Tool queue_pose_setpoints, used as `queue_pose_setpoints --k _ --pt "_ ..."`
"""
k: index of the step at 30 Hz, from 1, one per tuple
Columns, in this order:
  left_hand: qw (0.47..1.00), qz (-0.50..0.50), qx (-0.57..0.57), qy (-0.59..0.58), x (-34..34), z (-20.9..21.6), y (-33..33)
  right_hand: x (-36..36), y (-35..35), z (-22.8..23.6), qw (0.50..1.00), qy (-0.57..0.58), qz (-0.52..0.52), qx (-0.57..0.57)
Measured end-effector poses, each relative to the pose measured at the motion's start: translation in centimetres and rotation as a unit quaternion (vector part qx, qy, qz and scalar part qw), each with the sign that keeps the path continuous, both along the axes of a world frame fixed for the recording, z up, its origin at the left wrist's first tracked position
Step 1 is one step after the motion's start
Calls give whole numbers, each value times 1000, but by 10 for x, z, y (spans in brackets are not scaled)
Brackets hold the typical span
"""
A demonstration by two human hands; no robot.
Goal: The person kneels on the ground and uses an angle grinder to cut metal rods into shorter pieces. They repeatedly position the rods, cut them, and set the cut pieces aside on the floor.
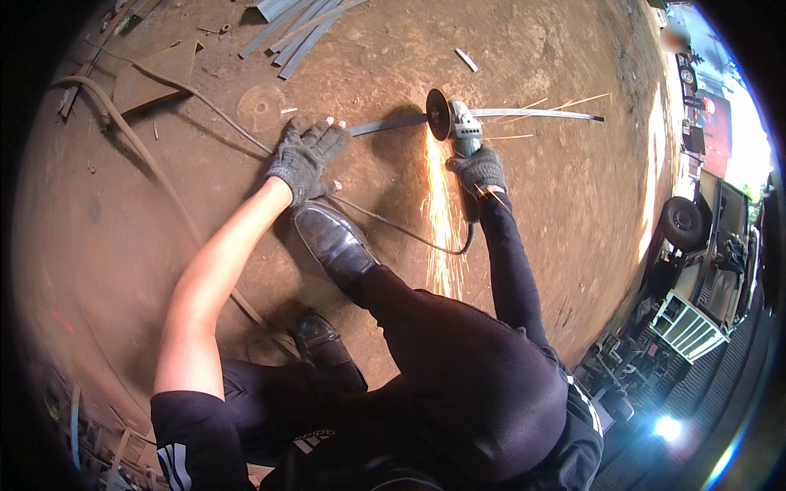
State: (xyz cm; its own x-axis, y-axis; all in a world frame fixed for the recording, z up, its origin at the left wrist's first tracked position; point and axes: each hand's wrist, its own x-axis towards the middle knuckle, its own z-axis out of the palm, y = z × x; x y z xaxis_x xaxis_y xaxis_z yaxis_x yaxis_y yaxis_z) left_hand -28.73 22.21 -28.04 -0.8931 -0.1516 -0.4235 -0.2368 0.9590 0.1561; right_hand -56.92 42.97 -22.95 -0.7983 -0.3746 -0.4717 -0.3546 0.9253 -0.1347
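Note:
My right hand (481, 170), in a grey knit glove, is wrapped round the body of an angle grinder (467, 129). The grinder's dark disc (440, 114) meets a flat metal bar (385, 125) lying on the ground. Orange sparks (442, 221) stream from the disc toward me, and a few streaks fly off to the right. My left hand (307, 157), gloved too with bare fingertips, lies spread over the bar's left end and presses down there. How far the bar runs beneath it is hidden. My black shoe (334, 237) is planted just behind that hand.
The grinder's cord (385, 219) curves past my shoe, and a thicker hose (155, 168) crosses the dirt at left. Metal strips (303, 33) and a rusty plate (155, 78) lie at the far left. A short pale piece (467, 60) lies beyond the bar. Vehicles with a wheel (683, 223) stand right.

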Motion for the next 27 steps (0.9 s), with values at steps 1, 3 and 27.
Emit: queue_pose_setpoints --k 1,3,27 --pt "1000 0 -1 -3 2 0 -1 2 -3 1 1000 6 3 -7" --pt "1000 -8 -4 -1 -5 0 1 -5 4 4 1000 2 -6 -6" --pt "988 37 26 147 -11 -2 11 -6 -9 17 998 -44 8 37"
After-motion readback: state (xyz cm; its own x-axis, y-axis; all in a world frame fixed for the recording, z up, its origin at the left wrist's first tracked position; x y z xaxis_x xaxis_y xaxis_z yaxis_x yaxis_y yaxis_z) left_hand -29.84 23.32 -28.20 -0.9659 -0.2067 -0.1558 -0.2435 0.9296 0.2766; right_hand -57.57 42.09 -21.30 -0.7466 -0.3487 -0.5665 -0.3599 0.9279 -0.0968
